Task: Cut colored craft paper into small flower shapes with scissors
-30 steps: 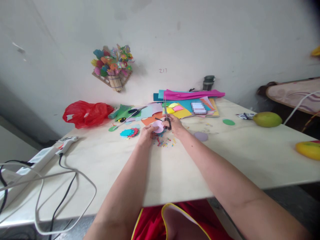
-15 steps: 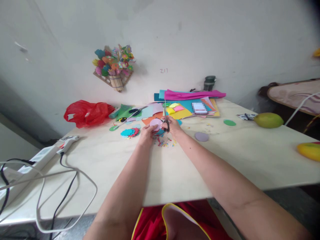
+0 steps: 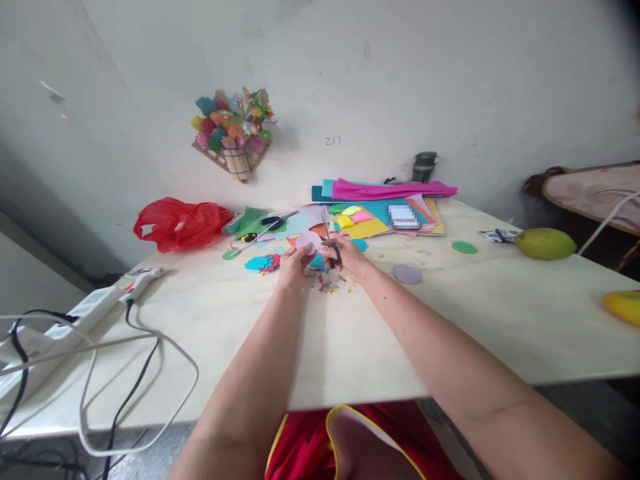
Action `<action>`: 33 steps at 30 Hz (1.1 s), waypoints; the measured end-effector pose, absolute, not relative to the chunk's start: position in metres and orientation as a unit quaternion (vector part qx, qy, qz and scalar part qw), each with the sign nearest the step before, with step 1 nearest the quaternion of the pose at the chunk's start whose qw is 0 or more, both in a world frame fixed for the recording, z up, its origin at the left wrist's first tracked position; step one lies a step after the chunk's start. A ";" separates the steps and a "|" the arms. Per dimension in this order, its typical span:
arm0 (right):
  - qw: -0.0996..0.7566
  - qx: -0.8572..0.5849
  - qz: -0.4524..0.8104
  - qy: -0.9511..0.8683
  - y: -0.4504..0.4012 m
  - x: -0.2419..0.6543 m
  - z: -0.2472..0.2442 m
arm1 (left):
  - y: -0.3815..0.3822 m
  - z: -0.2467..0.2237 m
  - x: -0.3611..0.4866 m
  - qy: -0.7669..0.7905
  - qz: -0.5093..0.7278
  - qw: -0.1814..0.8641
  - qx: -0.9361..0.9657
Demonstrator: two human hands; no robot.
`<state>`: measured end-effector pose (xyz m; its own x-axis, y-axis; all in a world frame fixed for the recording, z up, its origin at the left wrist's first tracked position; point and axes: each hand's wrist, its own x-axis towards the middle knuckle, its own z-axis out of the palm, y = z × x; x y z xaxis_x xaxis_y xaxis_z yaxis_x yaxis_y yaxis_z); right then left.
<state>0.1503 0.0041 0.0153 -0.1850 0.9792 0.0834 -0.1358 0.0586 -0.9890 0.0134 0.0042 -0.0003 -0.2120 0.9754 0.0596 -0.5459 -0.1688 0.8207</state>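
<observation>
My left hand [image 3: 296,263] pinches a lilac paper circle [image 3: 307,241] above the table. Close by on its right, my right hand [image 3: 346,257] is closed round the dark handles of a pair of scissors [image 3: 334,250], whose blades point up and away. Under the hands lies a blue paper piece [image 3: 319,261], partly covered, with tiny coloured paper scraps [image 3: 331,285] in front. Scalloped blue paper shapes [image 3: 260,264] lie left of my left hand, overlapping red ones. A grey-lilac circle [image 3: 408,274] rests to the right of my right wrist.
Coloured paper sheets [image 3: 373,228] spread along the back, with a second pair of scissors [image 3: 274,220] among them. A red plastic bag [image 3: 183,223] sits back left. Power strips [image 3: 75,313] and loose cables occupy the left edge. A green mango [image 3: 545,244] lies right.
The view has shifted slightly, so everything sits a little further right. The lilac circle has tilted in my left hand, and the scissors' blades have swung a little to the left.
</observation>
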 end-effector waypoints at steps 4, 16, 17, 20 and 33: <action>0.454 -0.372 0.573 -0.573 0.003 0.154 0.017 | 0.006 0.000 0.011 0.343 0.714 0.541 0.282; 0.340 -0.356 0.606 -0.625 0.006 0.164 0.015 | 0.004 0.006 0.009 0.335 0.716 0.557 0.255; 0.335 -0.352 0.604 -0.632 0.006 0.164 0.015 | 0.004 0.006 0.009 0.337 0.715 0.558 0.252; 0.325 -0.351 0.597 -0.644 0.006 0.163 0.014 | 0.005 0.005 0.009 0.341 0.715 0.559 0.244; 0.328 -0.354 0.579 -0.658 0.008 0.161 0.007 | 0.011 -0.002 0.008 0.339 0.713 0.563 0.245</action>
